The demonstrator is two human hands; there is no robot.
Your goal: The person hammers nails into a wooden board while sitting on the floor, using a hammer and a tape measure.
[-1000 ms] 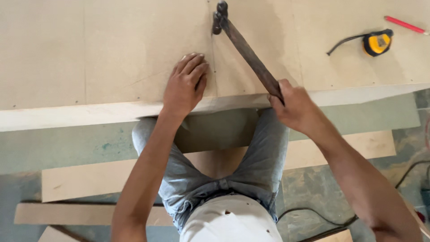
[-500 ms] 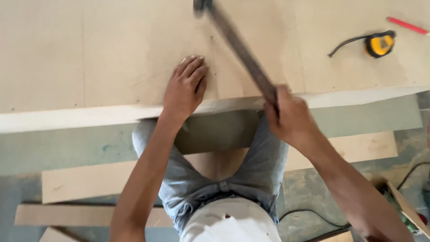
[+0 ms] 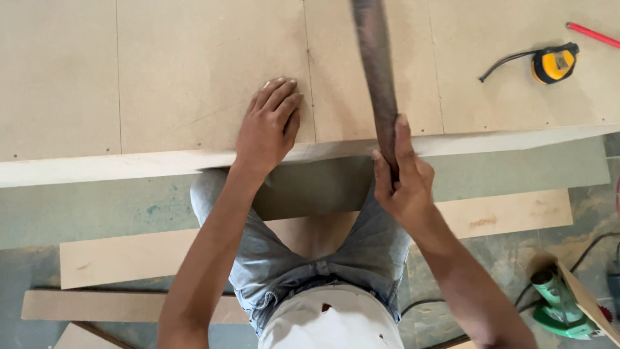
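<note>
1. Gripping a dark tool handle (image 3: 378, 84), my right hand (image 3: 402, 184) is closed tight around its lower end, thumb up along the shaft; the handle runs up and away from my knuckles and leaves the top of the view, blurred, so I cannot tell what head it carries.
2. My left hand (image 3: 268, 126) lies flat and open on the pale board (image 3: 161, 77), fingers together and pointing away from me, the heel of the palm right at the board's near edge.
3. The handle passes just beside my left hand, on its right, and crosses the board's edge above my right fist.
4. A thin seam line in the board runs just past my left fingertips.
5. Far beyond my right hand, to its right, a yellow tape measure (image 3: 555, 63) rests on the board with its black strap trailing left, and a red pencil (image 3: 593, 35) lies just past it.
6. Below my right forearm, a green power tool (image 3: 560, 302) sits on the floor beside loose wooden offcuts (image 3: 168, 258).
</note>
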